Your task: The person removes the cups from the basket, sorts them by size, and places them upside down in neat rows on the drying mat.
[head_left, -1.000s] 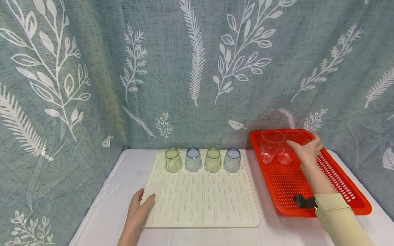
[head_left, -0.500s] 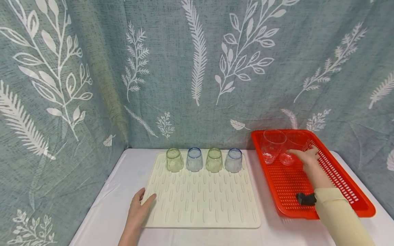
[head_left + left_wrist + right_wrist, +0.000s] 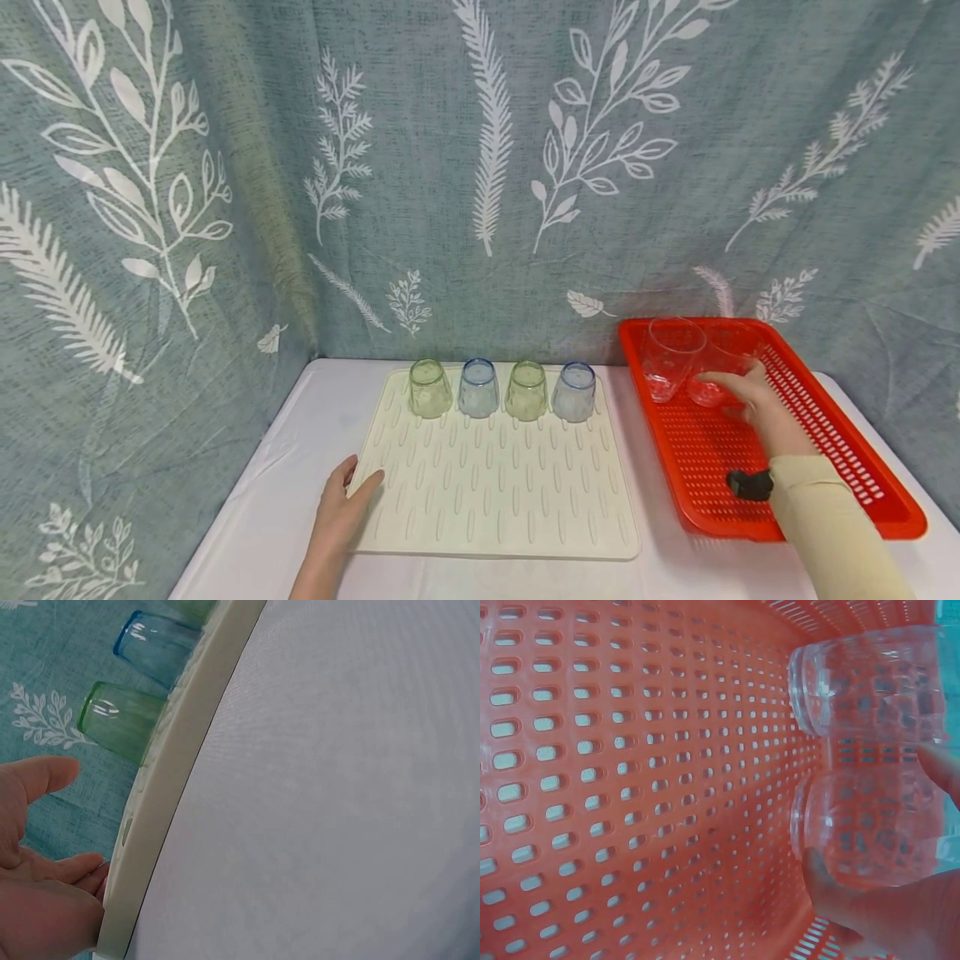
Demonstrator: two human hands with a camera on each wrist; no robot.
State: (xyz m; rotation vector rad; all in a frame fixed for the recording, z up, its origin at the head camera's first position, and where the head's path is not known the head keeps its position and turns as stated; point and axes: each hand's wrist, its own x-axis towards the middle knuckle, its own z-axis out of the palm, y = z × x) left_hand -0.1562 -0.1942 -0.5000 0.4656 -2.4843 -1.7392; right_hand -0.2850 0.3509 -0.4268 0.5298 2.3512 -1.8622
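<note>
My right hand [image 3: 757, 404] reaches into the red plastic basket [image 3: 678, 492] and grips the right-hand clear drinking glass [image 3: 874, 821]. In the right wrist view its thumb lies at the upper side of that glass and a finger curls by its thick base; the other fingers are partly hidden. Beside it stands a second clear glass [image 3: 870, 686], also upright. My left hand [image 3: 339, 512] rests at the left edge of the cream ridged mat [image 3: 495, 500], thumb apart from the fingers. In the left wrist view its fingertips meet the mat's edge.
Along the mat's back edge stand two green glasses [image 3: 430, 392] and two blue glasses [image 3: 478, 392] in alternating order, narrower ends up. A leaf-patterned teal curtain [image 3: 420, 167] hangs right behind the white table [image 3: 300, 433]. The basket's raised walls surround the clear glasses.
My right hand has lowered from near the glass's rim along its side, and its fingers have drawn in around it. My left hand stays by the mat. The head view has shifted slightly.
</note>
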